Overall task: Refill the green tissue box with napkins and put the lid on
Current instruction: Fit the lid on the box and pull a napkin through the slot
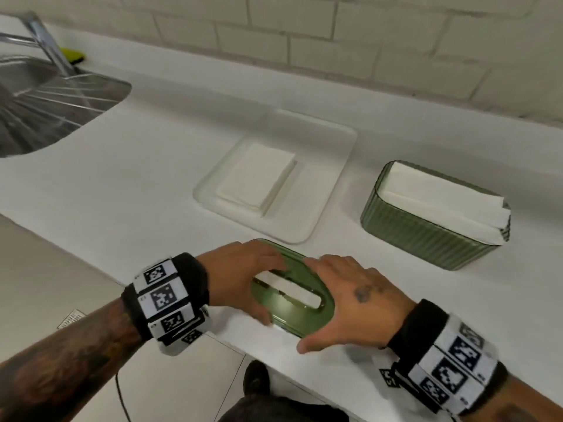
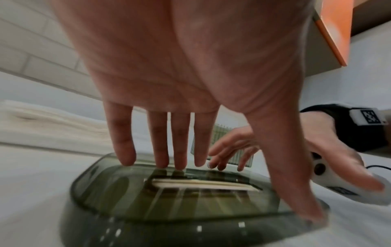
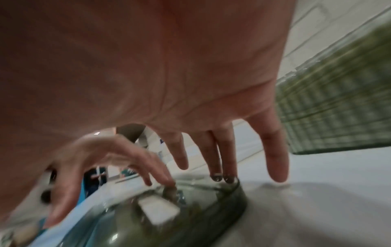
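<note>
The green see-through lid (image 1: 285,312) with a long slot lies flat on the white counter near its front edge. My left hand (image 1: 240,278) reaches over its left end, straight fingertips on the far side and thumb at the near rim (image 2: 304,212). Over the right end spreads my right hand (image 1: 356,303), fingertips (image 3: 224,175) touching the far rim, thumb down by the near edge. The ribbed green tissue box (image 1: 426,236) stands open to the right, filled with white napkins (image 1: 435,196) that reach up to its rim.
A clear tray (image 1: 323,166) with a small stack of napkins (image 1: 256,175) sits behind the lid. A steel sink (image 1: 45,102) and faucet (image 1: 45,41) are at the far left. The counter's front edge runs just under my hands, with floor below.
</note>
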